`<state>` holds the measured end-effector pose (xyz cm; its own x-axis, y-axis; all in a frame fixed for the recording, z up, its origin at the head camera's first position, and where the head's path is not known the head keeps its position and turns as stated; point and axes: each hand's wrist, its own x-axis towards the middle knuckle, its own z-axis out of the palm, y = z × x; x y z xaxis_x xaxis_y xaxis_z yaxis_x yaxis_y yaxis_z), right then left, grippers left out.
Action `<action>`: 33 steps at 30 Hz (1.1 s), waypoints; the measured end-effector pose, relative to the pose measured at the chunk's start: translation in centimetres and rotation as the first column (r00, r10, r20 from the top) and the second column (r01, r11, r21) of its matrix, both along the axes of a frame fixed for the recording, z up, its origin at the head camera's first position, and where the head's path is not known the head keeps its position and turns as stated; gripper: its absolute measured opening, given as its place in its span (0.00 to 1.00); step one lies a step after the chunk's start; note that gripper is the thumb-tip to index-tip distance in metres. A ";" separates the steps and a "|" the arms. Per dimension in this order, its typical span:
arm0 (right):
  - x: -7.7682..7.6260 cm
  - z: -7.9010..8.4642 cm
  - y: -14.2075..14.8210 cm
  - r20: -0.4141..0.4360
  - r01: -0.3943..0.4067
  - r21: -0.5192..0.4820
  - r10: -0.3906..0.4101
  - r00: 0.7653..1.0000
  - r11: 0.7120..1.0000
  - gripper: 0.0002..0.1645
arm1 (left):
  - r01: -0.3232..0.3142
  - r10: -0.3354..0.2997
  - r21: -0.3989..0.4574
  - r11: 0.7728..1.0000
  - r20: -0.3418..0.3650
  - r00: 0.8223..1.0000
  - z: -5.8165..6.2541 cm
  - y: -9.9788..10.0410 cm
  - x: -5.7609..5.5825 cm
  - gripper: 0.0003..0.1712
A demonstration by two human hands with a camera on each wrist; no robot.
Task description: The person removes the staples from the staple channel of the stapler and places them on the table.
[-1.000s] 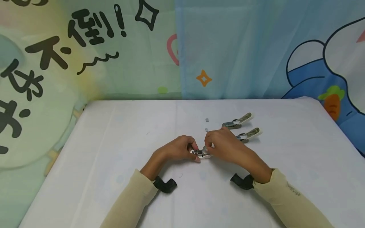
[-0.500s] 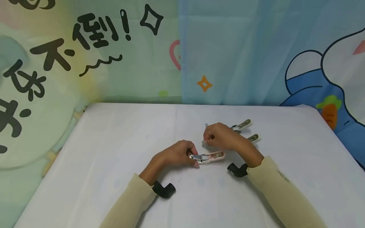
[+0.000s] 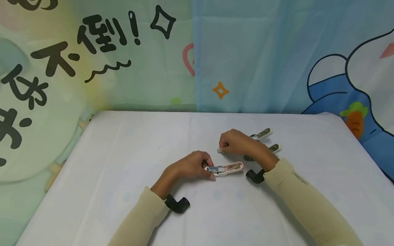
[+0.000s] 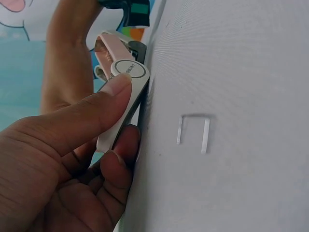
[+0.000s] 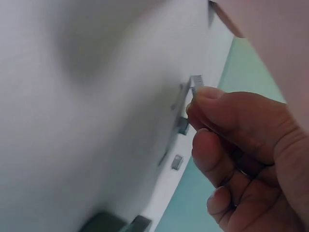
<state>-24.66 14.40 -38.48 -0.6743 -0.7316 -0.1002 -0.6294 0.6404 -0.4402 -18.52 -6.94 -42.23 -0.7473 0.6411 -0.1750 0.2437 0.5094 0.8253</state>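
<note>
In the head view my left hand [image 3: 192,165] holds one end of a pink and white stapler [image 3: 231,168] low over the table. Its thumb lies along the stapler's white part [image 4: 126,94] in the left wrist view, with fingers curled behind. My right hand [image 3: 236,141] is beyond the stapler, pinching a small grey strip of staples [image 5: 197,80] between thumb and fingertips, just above the cloth. Two more short staple strips, one of them a grey piece [image 5: 177,162], lie near that hand in the right wrist view.
Behind the right hand lie two more staplers, a far one [image 3: 264,133] and a nearer one [image 3: 275,148], partly hidden by the hand and forearm. A loose single staple [image 4: 206,136] is on the white tablecloth [image 3: 129,147] near the left hand. A printed curtain [image 3: 246,51] hangs behind the table.
My right hand has left the stapler and moved back toward the far side with a small staple strip in its fingertips. The left hand keeps holding the stapler, whose pink end now shows.
</note>
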 end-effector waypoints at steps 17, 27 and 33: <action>2.6 0.7 0.8 0.028 0.132 -0.014 -0.131 0.991 0.991 0.03 | 0.020 -0.020 0.014 1.000 0.005 1.000 0.0 -0.5 0.2 0.13; 5.8 2.6 2.9 0.196 -0.049 0.027 0.043 0.980 0.998 0.11 | -0.004 0.004 0.001 1.000 -0.003 1.000 0.2 -0.3 0.3 0.12; 6.8 3.3 4.1 0.140 -0.021 0.052 0.014 0.990 0.998 0.10 | 0.030 -0.030 0.024 0.999 -0.027 0.999 0.4 1.1 0.2 0.07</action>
<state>-17.86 18.46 -35.19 -0.6382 -0.7341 -0.2317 -0.5752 0.6548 -0.4903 -18.33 -5.87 -41.85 -0.7319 0.6671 -0.1390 0.2807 0.4811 0.8305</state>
